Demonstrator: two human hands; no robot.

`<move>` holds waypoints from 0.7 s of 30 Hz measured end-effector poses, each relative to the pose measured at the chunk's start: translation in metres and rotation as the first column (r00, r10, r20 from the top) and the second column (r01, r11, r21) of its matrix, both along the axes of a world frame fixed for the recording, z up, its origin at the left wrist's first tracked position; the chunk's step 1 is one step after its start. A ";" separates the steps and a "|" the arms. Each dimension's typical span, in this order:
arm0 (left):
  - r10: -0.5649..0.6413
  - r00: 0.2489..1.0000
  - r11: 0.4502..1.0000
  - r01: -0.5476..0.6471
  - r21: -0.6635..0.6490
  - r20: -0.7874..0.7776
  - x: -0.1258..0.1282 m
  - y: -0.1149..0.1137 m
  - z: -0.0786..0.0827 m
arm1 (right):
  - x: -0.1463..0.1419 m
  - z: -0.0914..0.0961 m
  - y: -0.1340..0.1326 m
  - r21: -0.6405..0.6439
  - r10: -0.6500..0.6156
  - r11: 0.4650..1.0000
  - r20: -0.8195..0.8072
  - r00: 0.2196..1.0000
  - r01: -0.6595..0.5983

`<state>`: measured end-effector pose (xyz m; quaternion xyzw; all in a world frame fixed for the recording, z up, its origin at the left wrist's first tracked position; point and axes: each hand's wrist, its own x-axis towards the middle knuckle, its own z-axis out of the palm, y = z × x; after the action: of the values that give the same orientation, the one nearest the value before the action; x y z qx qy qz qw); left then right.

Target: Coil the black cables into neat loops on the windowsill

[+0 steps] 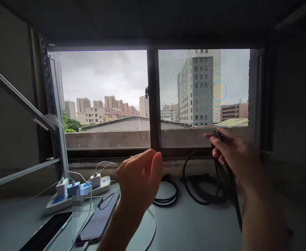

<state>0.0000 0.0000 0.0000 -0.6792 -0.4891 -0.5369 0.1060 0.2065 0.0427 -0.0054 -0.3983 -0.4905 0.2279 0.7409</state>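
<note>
My right hand [233, 150] is raised in front of the right window pane, its thumb and fingers pinching a black cable [217, 134]. Lengths of this cable hang from the fingers toward the desk, where a dark coil [205, 186] lies below. My left hand [141, 177] is a closed fist in the middle, with its back and thumb toward me. Whatever its curled fingers hold, if anything, is hidden. Just right of the fist and beyond it, another looped black cable [175, 193] rests on the desk.
A white power strip [104, 184] with several chargers plugged in stands at the left. Two phones lie in front, one dark [48, 232] and one lit grey [100, 218]. A white cable [154, 228] curves over the desk [192, 226]. Metal shelf posts [58, 115] frame the window.
</note>
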 end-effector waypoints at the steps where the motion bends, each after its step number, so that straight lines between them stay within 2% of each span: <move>1: -0.021 0.999 0.995 0.018 -0.101 -0.033 0.002 0.003 0.002 | -0.007 0.001 -0.002 0.027 0.020 0.999 0.020 1.000 -0.020; 4: -0.067 0.985 0.910 -0.007 -0.415 -0.162 0.005 0.011 0.000 | -0.026 0.002 -0.001 0.096 0.065 0.993 0.038 0.997 -0.068; 6: -0.052 0.972 0.854 -0.077 -0.514 -0.231 0.005 0.018 -0.005 | -0.038 0.002 0.004 0.115 0.105 0.987 0.048 0.993 -0.110; 9: 0.130 0.963 0.849 -0.232 -0.475 -0.238 0.005 0.035 -0.012 | -0.052 0.000 0.013 0.109 0.145 0.982 0.072 0.987 -0.152; 11: 0.258 0.947 0.881 -0.311 -0.356 -0.190 0.003 0.046 -0.014 | -0.058 -0.001 0.017 0.112 0.141 0.982 0.089 0.986 -0.150; 14: 0.354 0.920 0.911 -0.380 -0.158 -0.170 -0.004 0.057 -0.015 | -0.063 -0.001 0.017 0.139 0.144 0.978 0.085 0.986 -0.155; 16: 0.351 0.919 0.912 -0.379 -0.155 -0.182 -0.010 0.057 -0.013 | -0.067 -0.001 0.014 0.167 0.171 0.969 0.064 0.983 -0.180; 19: 0.238 0.957 0.911 -0.279 -0.303 -0.167 -0.016 0.054 -0.011 | -0.079 -0.002 0.002 0.220 0.206 0.952 0.047 0.977 -0.211; 21: 0.198 0.969 0.905 -0.240 -0.352 -0.149 -0.018 0.054 -0.010 | -0.089 -0.003 -0.006 0.236 0.229 0.941 0.080 0.970 -0.242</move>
<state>-0.0181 0.0538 -0.0097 -0.6560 -0.6475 -0.3825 0.0633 0.1179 0.0368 -0.0082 -0.2482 -0.5778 0.2425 0.7387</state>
